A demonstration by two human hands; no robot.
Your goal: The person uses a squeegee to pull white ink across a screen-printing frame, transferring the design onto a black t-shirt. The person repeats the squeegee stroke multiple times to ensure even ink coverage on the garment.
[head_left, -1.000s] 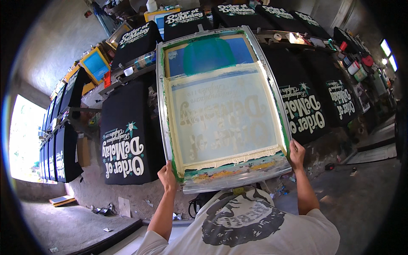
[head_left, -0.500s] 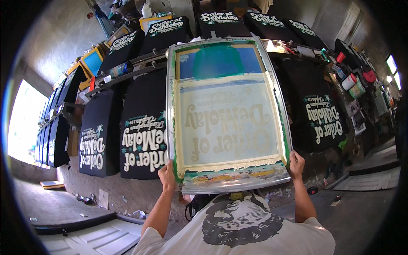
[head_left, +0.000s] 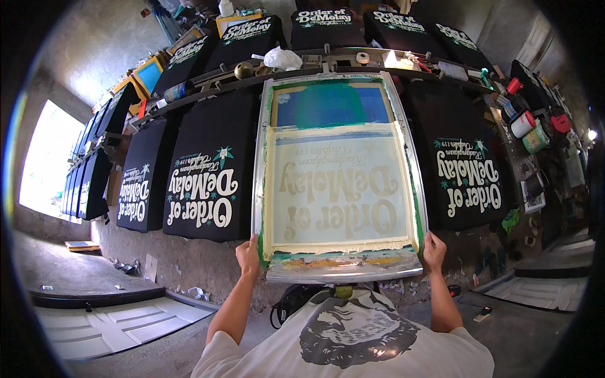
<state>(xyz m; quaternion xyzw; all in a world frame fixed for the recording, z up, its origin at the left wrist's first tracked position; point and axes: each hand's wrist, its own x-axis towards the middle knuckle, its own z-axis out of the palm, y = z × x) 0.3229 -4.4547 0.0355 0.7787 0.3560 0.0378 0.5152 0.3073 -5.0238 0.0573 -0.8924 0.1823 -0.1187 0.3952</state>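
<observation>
A screen printing frame [head_left: 340, 189] with metal edges fills the middle of the view. Its pale mesh, bordered by cream tape, carries faint reversed lettering, and a blue and green block lies at its far end. My left hand [head_left: 248, 254] is closed on the near left edge. My right hand [head_left: 434, 252] grips the near right edge. Whatever lies under the frame is mostly hidden. Black printed shirts flank it: one to the left [head_left: 201, 170], one to the right [head_left: 463, 164], both with white lettering and green leaf shapes.
Along the far side of the shirts runs a rail [head_left: 233, 80] with a crumpled white bag [head_left: 283, 58], a tape roll [head_left: 362, 58] and a round brass-coloured thing [head_left: 244, 70]. More printed black shirts [head_left: 322, 31] stand beyond. Tubs [head_left: 522, 124] sit at the right. White panelled doors [head_left: 120, 327] lie low on the left.
The frame has come down and toward me, its far end now just short of the rail. Both hands have kept their hold. More of the neighbouring shirts and rail shows.
</observation>
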